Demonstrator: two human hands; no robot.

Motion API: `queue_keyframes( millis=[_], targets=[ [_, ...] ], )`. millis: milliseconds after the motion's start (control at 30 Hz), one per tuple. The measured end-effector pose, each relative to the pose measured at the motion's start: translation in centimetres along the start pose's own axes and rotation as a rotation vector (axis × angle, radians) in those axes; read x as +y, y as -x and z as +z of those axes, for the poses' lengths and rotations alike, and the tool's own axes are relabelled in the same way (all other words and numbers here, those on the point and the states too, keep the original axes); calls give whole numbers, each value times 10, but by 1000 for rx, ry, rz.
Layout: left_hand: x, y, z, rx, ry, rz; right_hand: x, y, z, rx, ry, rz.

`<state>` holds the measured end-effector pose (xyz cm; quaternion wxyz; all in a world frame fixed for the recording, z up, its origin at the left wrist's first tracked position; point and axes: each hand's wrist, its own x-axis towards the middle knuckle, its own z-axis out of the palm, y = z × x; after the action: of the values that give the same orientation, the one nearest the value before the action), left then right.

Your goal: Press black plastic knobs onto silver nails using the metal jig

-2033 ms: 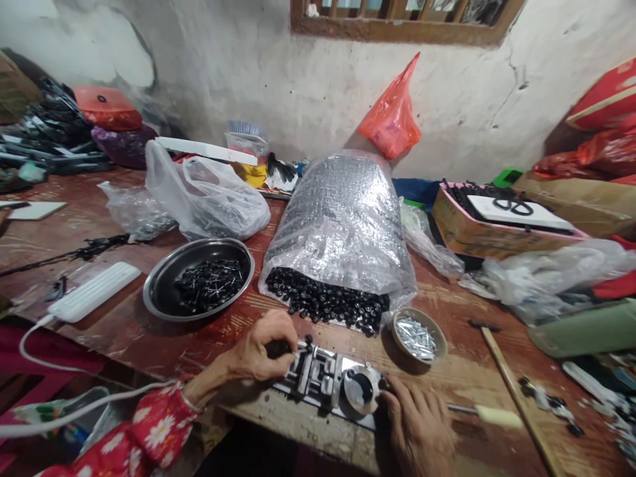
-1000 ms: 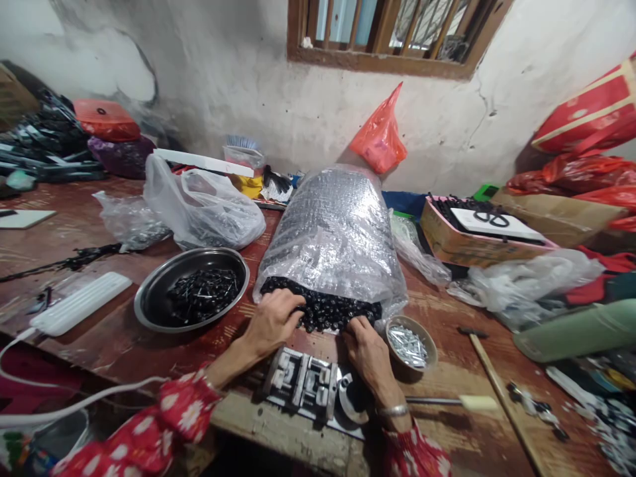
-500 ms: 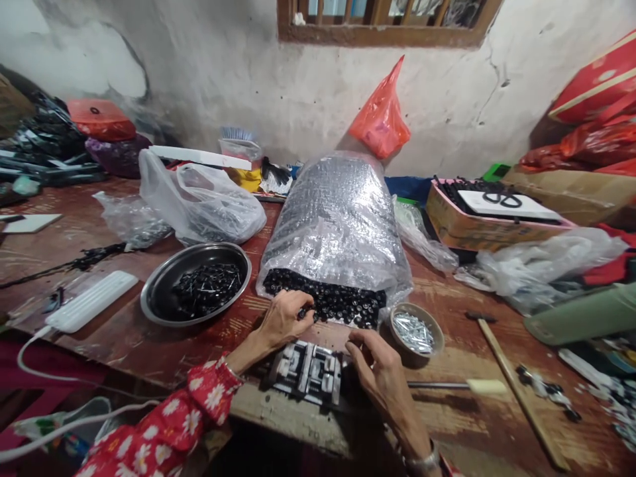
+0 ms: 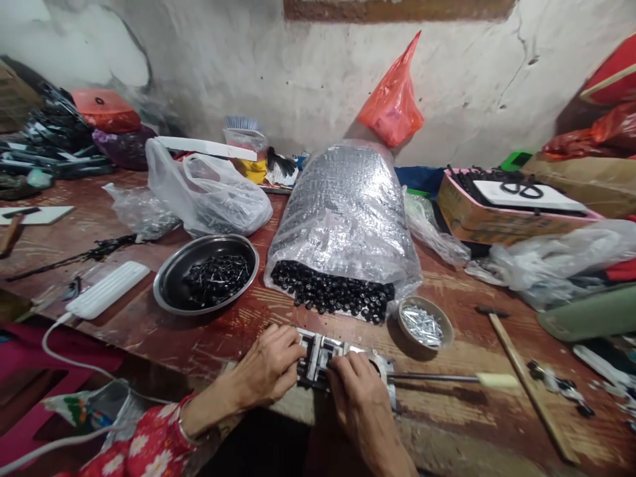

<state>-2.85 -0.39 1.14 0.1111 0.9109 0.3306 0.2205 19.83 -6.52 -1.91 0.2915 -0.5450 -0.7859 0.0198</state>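
1. the left hand (image 4: 271,364) is curling over the left end of a metal fixture (image 4: 316,358), its fingers bent and close together; whether they are pinching anything cannot be told.
2. the right hand (image 4: 362,397) is bending over the middle of the metal fixture, fingers pointing down; what is between its fingertips cannot be told either.
3. the metal fixture is lying at the near edge of the wooden table (image 4: 238,331), under both hands.
4. a thin rod (image 4: 437,377) with a pale handle (image 4: 498,380) is stretching rightward from the metal fixture.
5. beyond it, black round parts (image 4: 332,291) are lying in the mouth of a large plastic bag (image 4: 345,212).
6. a small bowl (image 4: 446,331) of silvery pins (image 4: 422,324) is standing just right of them, a hammer (image 4: 526,377) lying farther right.
7. a steel pan (image 4: 171,279) is standing left of the bag.
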Motion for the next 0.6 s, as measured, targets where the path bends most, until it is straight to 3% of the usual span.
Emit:
queue_keyframes(
  millis=[200, 467, 600],
  targets=[
    [-1, 4, 6, -19, -52, -60, -4, 4, 6, 17, 126, 13],
    [3, 10, 14, 49, -103, -131, -6, 8, 8, 51, 228, 35],
    [4, 11, 14, 65, -46, -155, -7, 6, 6, 68, 178, 53]
  ],
)
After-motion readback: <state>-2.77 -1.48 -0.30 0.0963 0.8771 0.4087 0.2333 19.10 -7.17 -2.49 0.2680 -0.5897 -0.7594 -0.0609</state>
